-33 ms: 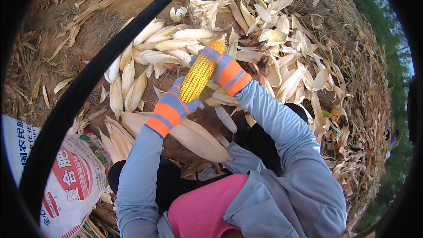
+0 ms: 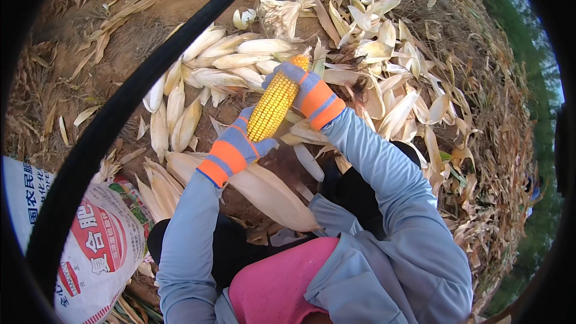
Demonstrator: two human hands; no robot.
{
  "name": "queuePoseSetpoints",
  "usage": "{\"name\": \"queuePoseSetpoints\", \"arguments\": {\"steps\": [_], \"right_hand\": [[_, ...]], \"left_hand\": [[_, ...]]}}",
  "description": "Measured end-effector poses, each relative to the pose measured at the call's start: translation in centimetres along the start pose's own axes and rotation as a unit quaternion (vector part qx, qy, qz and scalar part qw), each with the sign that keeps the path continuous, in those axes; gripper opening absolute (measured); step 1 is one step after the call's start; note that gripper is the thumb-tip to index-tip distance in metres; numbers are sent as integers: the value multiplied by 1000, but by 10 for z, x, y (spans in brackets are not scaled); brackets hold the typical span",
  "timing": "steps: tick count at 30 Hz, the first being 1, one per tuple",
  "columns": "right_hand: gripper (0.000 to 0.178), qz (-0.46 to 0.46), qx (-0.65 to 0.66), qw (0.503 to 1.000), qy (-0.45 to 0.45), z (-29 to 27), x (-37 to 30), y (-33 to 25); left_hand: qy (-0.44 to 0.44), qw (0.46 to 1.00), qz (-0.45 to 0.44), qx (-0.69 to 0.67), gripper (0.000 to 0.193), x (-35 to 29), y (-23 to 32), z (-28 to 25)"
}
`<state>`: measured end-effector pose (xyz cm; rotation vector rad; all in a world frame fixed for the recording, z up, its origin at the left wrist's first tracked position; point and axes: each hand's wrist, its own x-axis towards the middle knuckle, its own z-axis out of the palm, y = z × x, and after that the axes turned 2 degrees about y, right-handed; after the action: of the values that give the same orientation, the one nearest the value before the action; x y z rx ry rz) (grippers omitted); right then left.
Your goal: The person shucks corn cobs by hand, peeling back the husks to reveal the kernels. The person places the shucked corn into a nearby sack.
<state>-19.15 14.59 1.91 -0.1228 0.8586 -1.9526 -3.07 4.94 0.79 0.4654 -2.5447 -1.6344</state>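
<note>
A bare yellow corn cob (image 2: 272,108) is held at a slant between both hands, its tip pointing away and to the right. My left hand (image 2: 239,144), in a grey-and-orange knit glove, is closed round the lower end. Near the tip, my right hand (image 2: 303,87) in a matching glove wraps over the kernels. Large pale husk leaves (image 2: 273,195) lie under my left wrist, close to my legs. Beyond the cob, several ears still in their husks (image 2: 243,60) are piled on the soil.
Stripped husks (image 2: 396,96) form a heap on the right. A white-and-red printed sack (image 2: 99,252) stands at the lower left. A dark strap or cable (image 2: 141,78) crosses the left of the view. Dry stalks and leaves (image 2: 489,144) cover the ground farther right.
Both hands and the cob have shifted very slightly to the right; the grip looks the same.
</note>
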Motion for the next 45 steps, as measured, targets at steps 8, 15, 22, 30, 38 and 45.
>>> {"name": "queuePoseSetpoints", "arguments": {"steps": [8,15,22,30,38,45], "right_hand": [[32,-47,92,985,-137,-45,29,-84],[31,-175,-740,640,109,-74,18,-114],[58,4,-452,889,-78,-8,7,-35],[22,-96,-811,536,-211,-12,-8,8],[27,40,-663,732,-147,14,-19,6],[20,26,-748,599,-284,3,-23,23]], "left_hand": [[-119,982,-17,-144,64,-8,-7,-6],[72,972,-92,-204,50,-2,-27,-38],[44,967,-68,-242,49,2,-22,-45],[158,975,11,-156,62,12,-25,-37],[207,926,121,-290,42,21,-27,-57],[178,950,149,-209,49,11,-12,-80]]}}
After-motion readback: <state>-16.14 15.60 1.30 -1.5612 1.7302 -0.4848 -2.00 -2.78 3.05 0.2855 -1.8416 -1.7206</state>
